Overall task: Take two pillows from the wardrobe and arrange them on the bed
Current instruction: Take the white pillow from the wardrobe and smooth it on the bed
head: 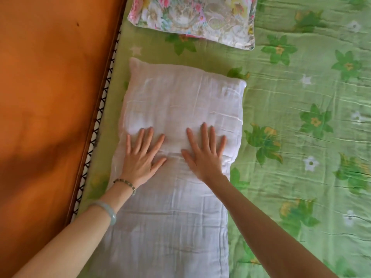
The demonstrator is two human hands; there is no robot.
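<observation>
Pressing both palms flat, fingers spread and clasping nothing, we smooth the white pillow [176, 121] under our left hand [143, 153] and right hand [204, 153]. Beyond our fingertips lies the floral pillow [192, 19], so both seem placed on the bed [301, 117].

- The left hand [141, 155] is laid flat, palm down, fingers spread.
- The right hand [204, 152] is laid flat alongside, fingers spread.
- Both arms are extended forward.

2 pillows: 1 white pillow [176, 117] at 6 o'clock, 1 floral pillow [192, 19] at 12 o'clock. 1 bed [301, 117]. 2 hands: left hand [140, 155], right hand [204, 153]. 2 bracelets: 1 beaded bracelet [125, 184], 1 jade bangle [106, 211].
</observation>
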